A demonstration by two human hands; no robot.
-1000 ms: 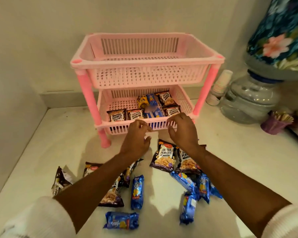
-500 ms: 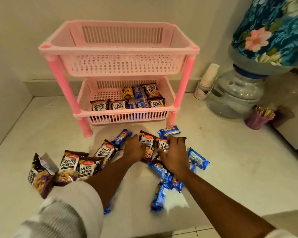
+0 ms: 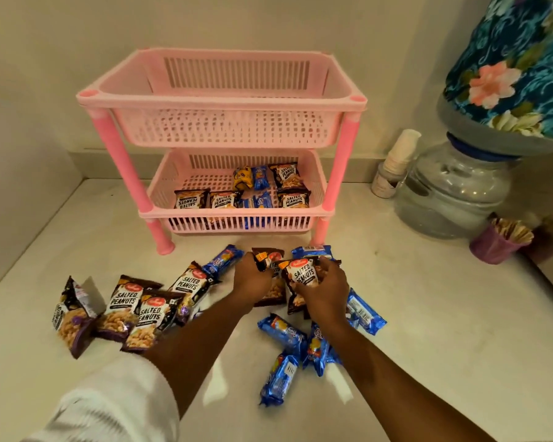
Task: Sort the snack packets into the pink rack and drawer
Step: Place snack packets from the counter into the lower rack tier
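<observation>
Both hands are down off the rack (image 3: 227,100) front and on the pile at 6 o'clock of it: right hand (image 3: 324,290) is closed on a peanut packet (image 3: 302,275), left hand (image 3: 253,277) is gripping the packet beside it, so next load looks like peanuts. Lower tier (image 3: 237,215) holds a few packets on its right half, top tier looks empty. Blue packets (image 3: 283,333) lie at 5 o'clock of the hands, more peanuts at 8; the lift to the rack looks unobstructed, cups (image 3: 396,157) and jug (image 3: 454,193) sit well off at 3.

"Salted Peanuts" on brown packets (image 3: 124,300)
</observation>
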